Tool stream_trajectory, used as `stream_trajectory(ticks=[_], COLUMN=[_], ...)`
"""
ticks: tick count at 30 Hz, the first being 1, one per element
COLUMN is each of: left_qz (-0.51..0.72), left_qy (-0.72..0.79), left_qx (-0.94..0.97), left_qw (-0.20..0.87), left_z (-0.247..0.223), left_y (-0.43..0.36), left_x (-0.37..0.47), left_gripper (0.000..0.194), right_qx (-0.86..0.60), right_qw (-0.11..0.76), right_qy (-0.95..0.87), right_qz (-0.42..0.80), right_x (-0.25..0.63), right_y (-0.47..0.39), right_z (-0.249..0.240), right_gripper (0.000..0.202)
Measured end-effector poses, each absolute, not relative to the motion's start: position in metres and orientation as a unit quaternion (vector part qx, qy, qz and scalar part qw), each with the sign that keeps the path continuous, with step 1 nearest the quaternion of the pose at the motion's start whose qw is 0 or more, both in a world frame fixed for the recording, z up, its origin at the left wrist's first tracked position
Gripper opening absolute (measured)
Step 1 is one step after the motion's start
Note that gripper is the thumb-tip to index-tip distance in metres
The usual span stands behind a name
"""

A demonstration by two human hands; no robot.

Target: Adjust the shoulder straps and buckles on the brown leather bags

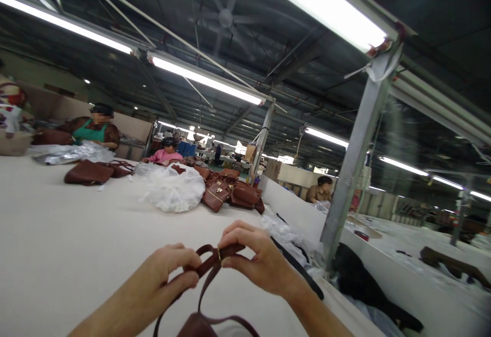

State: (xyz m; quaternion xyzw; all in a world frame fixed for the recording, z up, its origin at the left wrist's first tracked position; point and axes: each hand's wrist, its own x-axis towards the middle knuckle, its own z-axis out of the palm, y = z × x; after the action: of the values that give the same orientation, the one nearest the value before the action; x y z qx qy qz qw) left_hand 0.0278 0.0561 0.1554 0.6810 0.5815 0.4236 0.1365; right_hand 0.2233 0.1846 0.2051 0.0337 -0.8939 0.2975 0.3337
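Note:
A brown leather strap (207,265) with a small gold-coloured buckle (219,254) stretches between my two hands above the white table. My left hand (169,273) pinches the strap to the left of the buckle, thumb against fingers. On the other side, my right hand (255,255) grips the strap at the buckle, and a strap end shows under its fingers. Loops of strap hang down to a brown leather bag (197,326), of which only the top shows at the bottom edge of the view.
Several brown bags (245,194) are heaped at the far table edge beside white wrapping (172,188). Another brown bag (90,172) lies at the left. A metal post (351,163) and clear plastic (287,237) stand at the right. Co-workers sit beyond, one in a green apron (90,131).

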Motion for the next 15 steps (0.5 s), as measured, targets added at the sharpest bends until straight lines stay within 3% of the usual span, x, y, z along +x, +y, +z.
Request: stream_trajectory(ticks=[3, 9, 12, 15], left_qz=[0.465, 0.511, 0.548, 0.604], left_qy=[0.577, 0.545, 0.524, 0.460], left_qx=[0.659, 0.643, 0.614, 0.577], left_qw=[0.132, 0.169, 0.218, 0.302], left_z=[0.152, 0.151, 0.146, 0.142], left_y=[0.062, 0.066, 0.068, 0.071], left_x=[0.034, 0.044, 0.040, 0.038], left_gripper=[0.029, 0.027, 0.019, 0.031], right_qx=[0.037, 0.001, -0.046, -0.108], right_qw=[0.305, 0.262, 0.283, 0.353], right_qy=[-0.900, -0.890, -0.840, -0.773], right_qz=[0.310, 0.372, 0.461, 0.517], right_x=[0.218, 0.212, 0.206, 0.193], right_y=[0.180, 0.180, 0.183, 0.185], right_z=[0.204, 0.199, 0.191, 0.177], right_gripper=[0.018, 0.031, 0.054, 0.066])
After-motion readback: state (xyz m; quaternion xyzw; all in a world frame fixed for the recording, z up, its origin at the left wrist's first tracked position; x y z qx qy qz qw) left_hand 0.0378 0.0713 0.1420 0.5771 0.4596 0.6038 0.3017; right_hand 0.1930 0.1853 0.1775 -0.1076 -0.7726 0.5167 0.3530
